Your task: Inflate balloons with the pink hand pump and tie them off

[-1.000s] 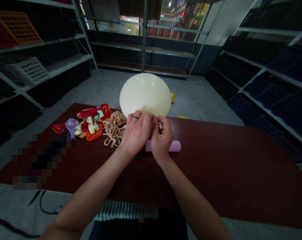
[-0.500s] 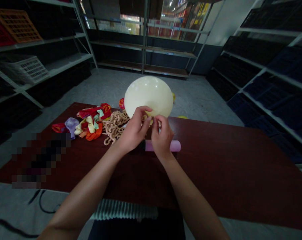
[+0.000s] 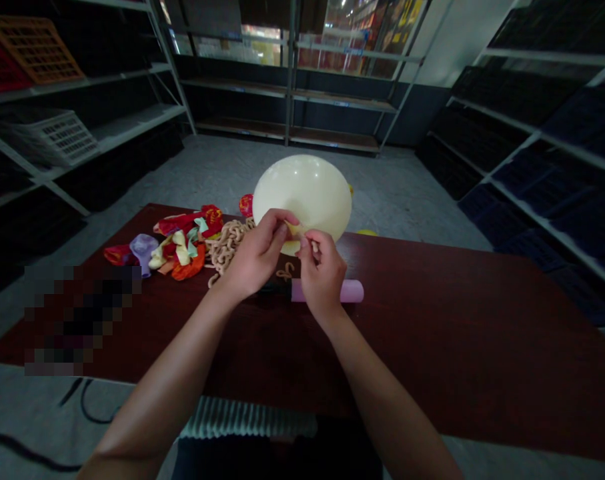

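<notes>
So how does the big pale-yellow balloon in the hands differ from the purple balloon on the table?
The pale-yellow inflated balloon is full and round; the limp purple balloon is flat. The yellow one is pinched at its neck by the left hand and right hand; the purple one lies untouched. Both are rubber balloons.

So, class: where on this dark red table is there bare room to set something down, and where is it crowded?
Bare: the table right of the pink tube, and the near strip between both forearms and the front edge. Crowded: the far left, with limp balloons and tan chain, and the middle, where both hands pinch the inflated balloon.

Balloon (image 3: 307,190) behind pump (image 3: 327,291); deflated balloons (image 3: 172,250) left of chain (image 3: 227,247).
</notes>
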Demonstrator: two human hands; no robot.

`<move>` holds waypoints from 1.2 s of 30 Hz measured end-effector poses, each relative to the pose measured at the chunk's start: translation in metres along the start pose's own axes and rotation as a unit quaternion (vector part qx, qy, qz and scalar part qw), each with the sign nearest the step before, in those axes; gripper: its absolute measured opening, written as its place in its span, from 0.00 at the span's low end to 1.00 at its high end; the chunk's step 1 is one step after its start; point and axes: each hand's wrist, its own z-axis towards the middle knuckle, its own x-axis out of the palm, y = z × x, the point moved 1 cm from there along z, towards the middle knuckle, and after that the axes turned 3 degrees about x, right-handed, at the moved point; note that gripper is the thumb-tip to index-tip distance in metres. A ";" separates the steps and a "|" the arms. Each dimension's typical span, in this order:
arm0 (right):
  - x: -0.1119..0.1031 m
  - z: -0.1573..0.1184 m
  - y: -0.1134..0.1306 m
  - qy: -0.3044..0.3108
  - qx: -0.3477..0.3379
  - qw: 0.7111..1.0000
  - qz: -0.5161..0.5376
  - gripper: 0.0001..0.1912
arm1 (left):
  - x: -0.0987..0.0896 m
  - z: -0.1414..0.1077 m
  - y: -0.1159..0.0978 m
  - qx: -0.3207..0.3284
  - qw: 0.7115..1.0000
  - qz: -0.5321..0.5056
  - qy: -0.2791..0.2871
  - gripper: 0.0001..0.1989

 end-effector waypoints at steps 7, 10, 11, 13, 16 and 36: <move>0.001 0.000 0.001 0.002 0.016 1.000 0.015 0.06 | 0.007 -0.003 -0.008 0.081 0.975 0.199 0.053 0.09; 0.000 0.000 -0.002 -0.008 0.004 1.000 0.003 0.07 | 0.009 -0.004 -0.010 0.098 0.959 0.260 0.056 0.08; 0.000 -0.001 -0.003 -0.013 -0.005 1.000 -0.001 0.07 | 0.010 -0.004 -0.012 0.105 0.954 0.276 0.055 0.07; -0.001 -0.001 -0.004 -0.027 -0.025 0.999 -0.014 0.08 | 0.011 -0.004 -0.015 0.120 0.945 0.300 0.050 0.08; -0.001 -0.002 -0.004 -0.036 -0.045 0.998 -0.033 0.08 | 0.011 -0.004 -0.020 0.133 0.937 0.321 0.044 0.08; -0.004 0.000 -0.004 0.020 -0.149 0.961 -0.231 0.13 | 0.021 -0.006 -0.013 0.030 0.931 0.361 0.030 0.05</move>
